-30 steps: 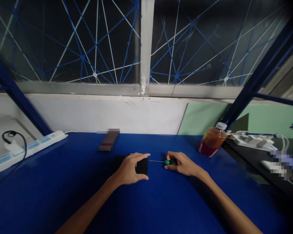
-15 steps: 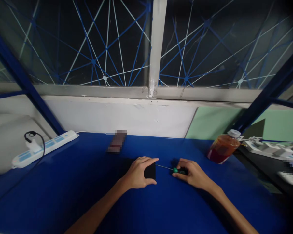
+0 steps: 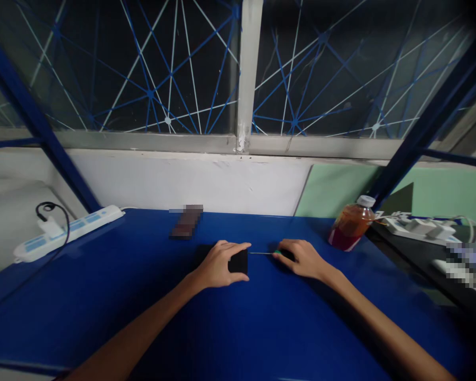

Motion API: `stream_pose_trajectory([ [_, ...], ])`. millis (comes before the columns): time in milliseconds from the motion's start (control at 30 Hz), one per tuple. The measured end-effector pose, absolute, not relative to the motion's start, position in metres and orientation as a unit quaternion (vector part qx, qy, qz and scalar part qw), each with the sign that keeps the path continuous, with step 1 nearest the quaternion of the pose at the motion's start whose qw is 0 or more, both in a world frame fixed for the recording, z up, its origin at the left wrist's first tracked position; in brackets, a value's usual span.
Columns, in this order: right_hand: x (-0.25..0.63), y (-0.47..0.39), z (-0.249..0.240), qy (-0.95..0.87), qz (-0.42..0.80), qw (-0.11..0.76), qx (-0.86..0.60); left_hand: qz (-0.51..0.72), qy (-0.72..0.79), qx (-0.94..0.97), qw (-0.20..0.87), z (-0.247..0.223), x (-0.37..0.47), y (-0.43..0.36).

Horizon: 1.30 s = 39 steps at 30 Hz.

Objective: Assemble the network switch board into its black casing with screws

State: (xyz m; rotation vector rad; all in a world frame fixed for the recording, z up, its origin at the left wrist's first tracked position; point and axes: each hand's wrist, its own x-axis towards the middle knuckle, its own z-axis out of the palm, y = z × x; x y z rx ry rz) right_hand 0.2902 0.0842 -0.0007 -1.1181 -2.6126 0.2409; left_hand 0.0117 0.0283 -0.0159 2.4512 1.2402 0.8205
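Screwdriver (image 3: 264, 253) lies level just above or on the blue table (image 3: 222, 328) in the head view, between the two hands, its thin shaft pointing left. Its tip is at the right edge of a flat black object (image 3: 239, 261); whether the two touch cannot be told. The right hand (image 3: 304, 258) has thumb and fingers closed narrowly around the green handle and hides most of it. The left hand (image 3: 218, 265) spans the black object in a wide grip, fingers along the far edge, thumb along the near one, covering its left part.

Beyond the left hand, near the table's back edge, lies a dark brown, blurred-out item (image 3: 187, 222). A capped bottle (image 3: 351, 225) with a red label stands to the right, well apart from the right hand. On the far left rests a white power strip (image 3: 77, 232) with a plug and black cable (image 3: 67, 225); another white strip (image 3: 418, 230) sits on a dark surface at right. Blue frame posts (image 3: 65, 172) flank the table.
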Motion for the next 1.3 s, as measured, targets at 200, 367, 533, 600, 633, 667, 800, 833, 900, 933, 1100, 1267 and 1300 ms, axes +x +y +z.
stream_pose_trajectory([
  [200, 0.290, 0.108, -0.002, -0.900, 0.138, 0.161, -0.382, 0.281, 0.431, 0.850, 0.110, -0.022, 0.006, 0.046],
  [367, 0.287, 0.106, -0.011, -0.898, 0.099, 0.157, -0.399, 0.282, 0.401, 0.867, 0.086, -0.019, 0.007, 0.053],
  [533, 0.286, 0.101, -0.014, -0.897, 0.106, 0.166, -0.396, 0.270, 0.401, 0.873, 0.063, -0.015, 0.011, 0.048],
  [600, 0.288, 0.101, -0.014, -0.897, 0.115, 0.170, -0.391, 0.265, 0.405, 0.874, 0.055, -0.016, 0.011, 0.047],
  [633, 0.289, 0.102, -0.015, -0.898, 0.115, 0.173, -0.387, 0.260, 0.404, 0.876, 0.050, -0.016, 0.011, 0.046],
  [667, 0.291, 0.103, -0.015, -0.899, 0.111, 0.179, -0.383, 0.253, 0.403, 0.879, 0.045, -0.017, 0.010, 0.046],
  [800, 0.295, 0.108, -0.018, -0.896, 0.086, 0.204, -0.384, 0.224, 0.398, 0.889, 0.025, -0.020, 0.006, 0.046],
  [833, 0.295, 0.109, -0.018, -0.894, 0.082, 0.215, -0.384, 0.218, 0.397, 0.891, 0.022, -0.020, 0.006, 0.045],
  [900, 0.295, 0.110, -0.018, -0.891, 0.084, 0.220, -0.388, 0.209, 0.396, 0.894, 0.018, -0.020, 0.005, 0.045],
  [933, 0.295, 0.110, -0.019, -0.890, 0.089, 0.214, -0.392, 0.204, 0.396, 0.895, 0.017, -0.020, 0.004, 0.045],
  [1100, 0.291, 0.106, -0.019, -0.894, 0.072, 0.167, -0.410, 0.192, 0.396, 0.898, 0.011, -0.020, 0.004, 0.046],
  [1267, 0.291, 0.100, -0.019, -0.904, 0.047, 0.173, -0.388, 0.204, 0.405, 0.891, 0.010, -0.024, 0.003, 0.047],
  [1300, 0.292, 0.099, -0.019, -0.906, 0.044, 0.172, -0.384, 0.209, 0.405, 0.890, 0.008, -0.025, 0.003, 0.047],
])
